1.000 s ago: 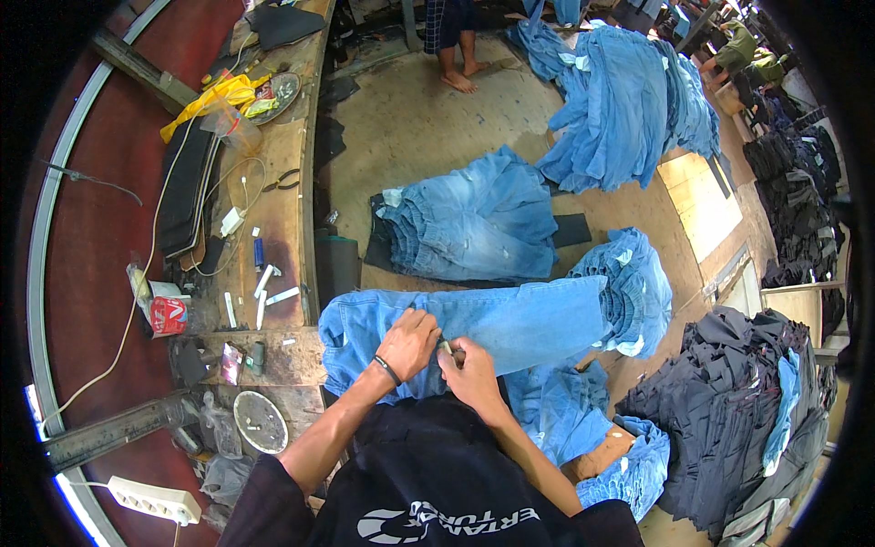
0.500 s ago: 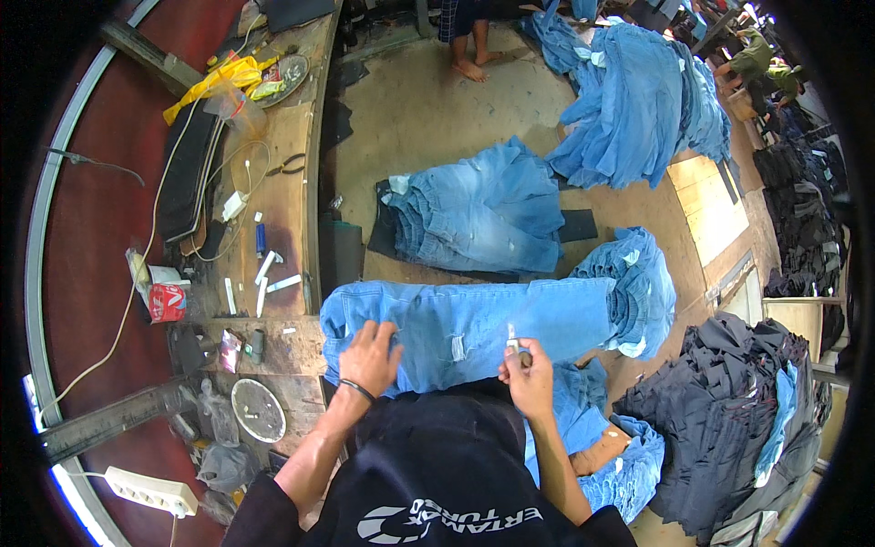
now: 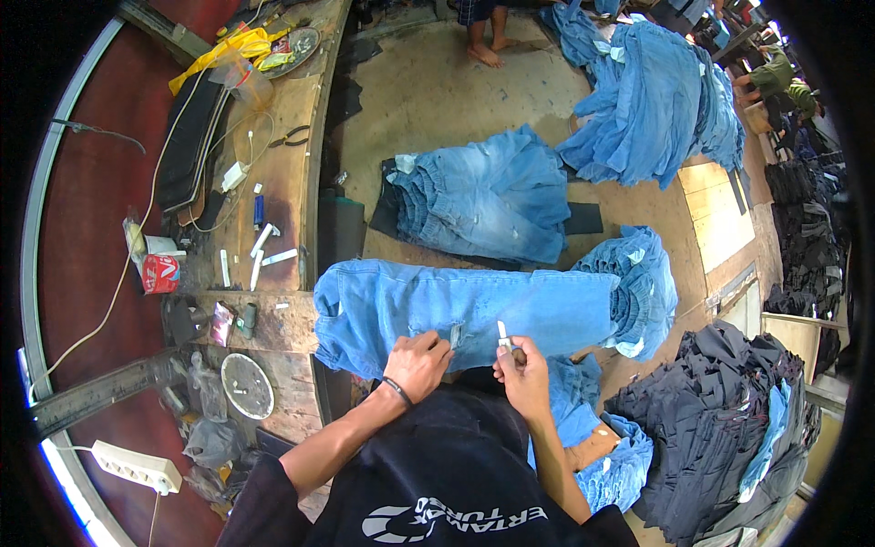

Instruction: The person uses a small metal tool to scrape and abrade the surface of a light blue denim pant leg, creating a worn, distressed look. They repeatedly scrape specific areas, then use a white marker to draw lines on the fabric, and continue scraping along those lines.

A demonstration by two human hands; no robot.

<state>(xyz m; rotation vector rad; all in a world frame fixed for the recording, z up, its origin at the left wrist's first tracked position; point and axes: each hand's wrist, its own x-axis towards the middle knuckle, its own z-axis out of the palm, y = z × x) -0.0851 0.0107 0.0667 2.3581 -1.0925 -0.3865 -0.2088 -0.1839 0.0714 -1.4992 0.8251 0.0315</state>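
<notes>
A pair of light blue jeans (image 3: 383,305) lies folded lengthwise across in front of me, with a small frayed, whitish patch (image 3: 456,334) near its middle. My left hand (image 3: 421,365) rests at the near edge of the denim just left of that patch, its fingers curled together on the cloth. To the right, my right hand (image 3: 523,366) grips a small cutter knife (image 3: 502,335), its pale blade pointing up and away over the jeans. The blade appears above the cloth; whether it touches cannot be made out.
Stacked jeans (image 3: 483,196) lie beyond, with a bigger pile (image 3: 638,100) farther back. Dark garments (image 3: 711,410) are heaped at right. The wooden bench (image 3: 296,109) on the left carries pliers (image 3: 290,137), a blue lighter (image 3: 259,211) and white strips. A person's bare feet (image 3: 486,55) show at the far side.
My left hand has moved right along the jeans to the frayed patch, and its spread fingers have closed in. The right hand with the cutter knife has shifted slightly left.
</notes>
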